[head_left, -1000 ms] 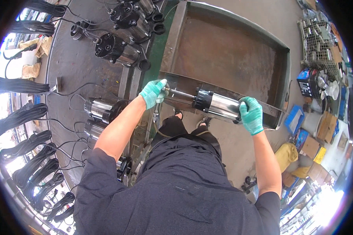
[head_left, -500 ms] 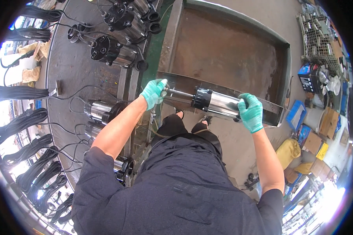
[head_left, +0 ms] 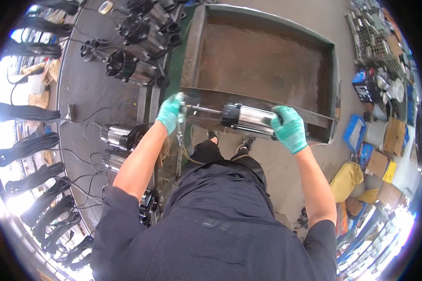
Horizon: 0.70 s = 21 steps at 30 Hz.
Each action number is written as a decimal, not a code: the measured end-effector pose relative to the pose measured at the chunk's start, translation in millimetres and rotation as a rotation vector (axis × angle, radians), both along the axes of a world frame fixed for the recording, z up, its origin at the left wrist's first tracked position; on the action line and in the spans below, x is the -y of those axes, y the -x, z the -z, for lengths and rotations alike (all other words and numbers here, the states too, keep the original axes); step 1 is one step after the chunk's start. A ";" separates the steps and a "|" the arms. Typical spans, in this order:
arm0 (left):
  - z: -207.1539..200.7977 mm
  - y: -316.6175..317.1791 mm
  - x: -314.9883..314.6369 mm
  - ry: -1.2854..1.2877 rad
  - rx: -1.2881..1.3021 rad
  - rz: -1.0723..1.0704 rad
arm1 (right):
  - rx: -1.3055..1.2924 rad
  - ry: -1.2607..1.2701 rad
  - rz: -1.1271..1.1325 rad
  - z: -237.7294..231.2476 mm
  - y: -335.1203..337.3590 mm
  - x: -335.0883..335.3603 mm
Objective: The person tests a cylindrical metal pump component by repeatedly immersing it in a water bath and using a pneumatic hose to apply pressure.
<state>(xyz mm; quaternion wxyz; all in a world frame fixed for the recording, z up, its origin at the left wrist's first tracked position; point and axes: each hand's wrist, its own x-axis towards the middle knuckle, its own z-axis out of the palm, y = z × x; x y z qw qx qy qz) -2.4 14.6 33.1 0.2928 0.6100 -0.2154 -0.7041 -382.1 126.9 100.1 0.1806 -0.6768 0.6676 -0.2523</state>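
Note:
A silver metal cylinder with a black ribbed end, like a submersible pump body [head_left: 249, 119], is held level in front of me, over the near edge of a rusty metal tank [head_left: 192, 54]. My right hand [head_left: 290, 129], in a green glove, grips the cylinder's right end. From its black left end a thin metal rod [head_left: 205, 109] runs to my left hand [head_left: 171, 112], also gloved in green. The left fingers are closed about the rod's far end; their exact grip is blurred. Just below that hand hangs a metal fitting [head_left: 179, 136] with a thin hose.
Several similar pumps [head_left: 126, 65] stand and lie on the dark workbench [head_left: 91, 89] to my left. Black cable coils [head_left: 27, 112] line its far-left side. On the right floor are a wire basket [head_left: 375, 35] of metal parts, a blue crate [head_left: 355, 132], cardboard and a yellow sack [head_left: 346, 181].
Both hands have shifted slightly left with the cylinder and rod. The view has moved a little as well. Each hand keeps its hold.

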 end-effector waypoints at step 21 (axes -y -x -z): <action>-64.5 119.5 -71.1 0.637 0.340 0.154 | 0.114 -0.384 0.749 86.0 216.3 -199.5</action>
